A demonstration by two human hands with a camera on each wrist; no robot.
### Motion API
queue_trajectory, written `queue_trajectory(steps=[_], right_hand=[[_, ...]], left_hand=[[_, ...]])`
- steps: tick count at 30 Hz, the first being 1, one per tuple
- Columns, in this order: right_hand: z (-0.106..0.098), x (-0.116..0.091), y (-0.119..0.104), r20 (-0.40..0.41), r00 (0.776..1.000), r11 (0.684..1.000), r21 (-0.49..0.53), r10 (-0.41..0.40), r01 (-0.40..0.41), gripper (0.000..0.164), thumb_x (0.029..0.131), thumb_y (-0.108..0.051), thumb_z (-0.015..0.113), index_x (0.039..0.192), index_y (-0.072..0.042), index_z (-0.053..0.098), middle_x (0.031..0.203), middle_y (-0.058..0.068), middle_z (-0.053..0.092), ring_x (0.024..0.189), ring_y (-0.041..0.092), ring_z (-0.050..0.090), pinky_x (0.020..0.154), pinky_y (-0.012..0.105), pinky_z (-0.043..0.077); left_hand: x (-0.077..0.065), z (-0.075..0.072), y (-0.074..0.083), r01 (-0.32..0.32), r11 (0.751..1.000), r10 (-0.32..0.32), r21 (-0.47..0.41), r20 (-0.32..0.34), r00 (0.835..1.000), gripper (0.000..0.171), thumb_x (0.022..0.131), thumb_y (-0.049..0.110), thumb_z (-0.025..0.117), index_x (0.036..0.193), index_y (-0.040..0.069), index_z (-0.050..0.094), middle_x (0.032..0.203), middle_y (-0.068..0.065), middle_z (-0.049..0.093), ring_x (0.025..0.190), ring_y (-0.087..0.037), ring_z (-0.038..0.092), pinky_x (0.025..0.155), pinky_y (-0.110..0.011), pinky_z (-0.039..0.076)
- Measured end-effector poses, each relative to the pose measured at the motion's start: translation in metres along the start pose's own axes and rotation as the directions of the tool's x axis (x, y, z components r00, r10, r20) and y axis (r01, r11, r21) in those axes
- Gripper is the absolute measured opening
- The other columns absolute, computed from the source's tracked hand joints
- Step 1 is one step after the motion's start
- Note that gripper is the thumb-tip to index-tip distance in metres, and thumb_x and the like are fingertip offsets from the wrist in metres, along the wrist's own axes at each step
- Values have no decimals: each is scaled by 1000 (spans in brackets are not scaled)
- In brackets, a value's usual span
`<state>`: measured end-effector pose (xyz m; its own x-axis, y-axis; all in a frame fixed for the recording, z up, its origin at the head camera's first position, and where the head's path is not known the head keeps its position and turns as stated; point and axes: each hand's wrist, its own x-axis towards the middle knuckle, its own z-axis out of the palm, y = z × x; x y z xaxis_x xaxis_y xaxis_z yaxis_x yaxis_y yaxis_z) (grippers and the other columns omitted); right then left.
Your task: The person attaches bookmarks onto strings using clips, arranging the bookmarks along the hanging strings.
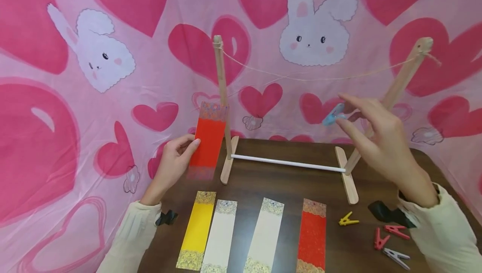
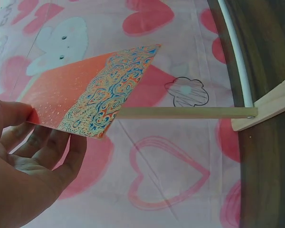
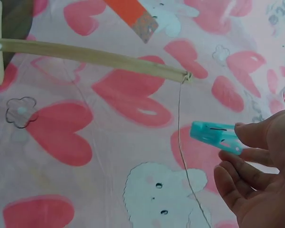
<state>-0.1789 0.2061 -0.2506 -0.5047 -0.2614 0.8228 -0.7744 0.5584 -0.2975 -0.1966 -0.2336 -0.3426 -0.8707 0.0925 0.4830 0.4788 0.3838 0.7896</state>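
Observation:
My left hand [image 1: 175, 160] pinches a red card [image 1: 208, 143] with patterned ends by its left edge, holding it up beside the left post of a wooden stand [image 1: 222, 80]. In the left wrist view the thumb lies on the card's face, fingers behind. A light-blue clothespin [image 1: 333, 114] is pinched between thumb and fingers of my right hand [image 1: 380, 139], in the air in front of the right post. The right wrist view shows the clothespin [image 3: 216, 137] pointing toward the string [image 3: 181, 137]. Between the post tops that string sags, apart from both card and clothespin.
On the dark table [image 1: 286, 185] lie a yellow card [image 1: 196, 227], two white cards, and another red card [image 1: 312, 235]. Right of them are yellow [image 1: 348, 219], red and grey clothespins. A white rod [image 1: 286, 163] joins the stand's feet. Behind hangs a pink heart-patterned cloth [image 1: 158, 72].

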Motion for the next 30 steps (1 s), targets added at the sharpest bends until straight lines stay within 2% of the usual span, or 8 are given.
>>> queue_trajectory(steps=[3,7,10,14,18,23,26,30], right_hand=[[6,15,-2,-1,1000,1000,22,9,-9,59,74,17,75,130,-1,64,101,13,67,96,0,56,84,14,42],[13,32,-4,22,1000,998,57,13,-14,53,76,19,74,125,1,65,103,12,66,96,2,56,85,14,45],[19,43,-3,30,1000,996,84,0,-2,49,79,17,73,124,2,65,103,11,66,97,4,56,85,14,46],[27,57,0,14,1000,993,113,-24,22,46,82,13,73,125,1,65,101,10,66,96,7,57,85,15,48],[34,71,1,14,1000,989,146,4,-5,49,87,7,71,134,2,59,99,9,65,95,13,58,88,17,49],[39,88,-3,21,999,986,163,38,-41,40,90,0,70,129,2,62,101,6,64,97,11,58,92,20,50],[42,98,-3,23,999,985,168,38,-41,35,91,-2,70,126,-1,65,104,4,65,98,8,57,91,20,51],[48,115,-4,38,999,982,185,33,-39,32,93,-4,69,124,-1,64,107,6,64,98,9,56,89,18,50]], left_hand=[[7,2,2,-20,1000,20,-2,0,1000,17,97,13,65,108,2,71,94,-12,72,81,-17,70,79,-22,56],[15,4,6,-47,999,47,19,-3,999,17,98,13,64,108,1,71,93,-12,70,77,-17,67,76,-20,55],[25,6,11,-80,996,81,36,-13,997,15,98,11,64,105,0,71,84,-13,67,67,-18,58,66,-19,50],[40,8,18,-112,993,112,38,-14,994,13,97,7,63,103,-2,71,80,-16,65,64,-23,54,61,-20,46],[50,11,34,-119,992,119,35,-10,993,13,97,2,60,102,-8,69,84,-22,66,70,-30,59,67,-19,49],[54,13,57,-99,995,99,16,10,995,16,98,0,59,105,-11,68,94,-25,69,81,-29,68,77,-23,55],[59,14,60,-92,996,92,6,15,996,16,98,1,59,104,-11,67,93,-26,70,79,-31,67,74,-25,56],[65,16,61,-100,995,100,8,-3,995,17,98,2,60,102,-12,67,85,-27,67,70,-34,59,67,-22,52]])
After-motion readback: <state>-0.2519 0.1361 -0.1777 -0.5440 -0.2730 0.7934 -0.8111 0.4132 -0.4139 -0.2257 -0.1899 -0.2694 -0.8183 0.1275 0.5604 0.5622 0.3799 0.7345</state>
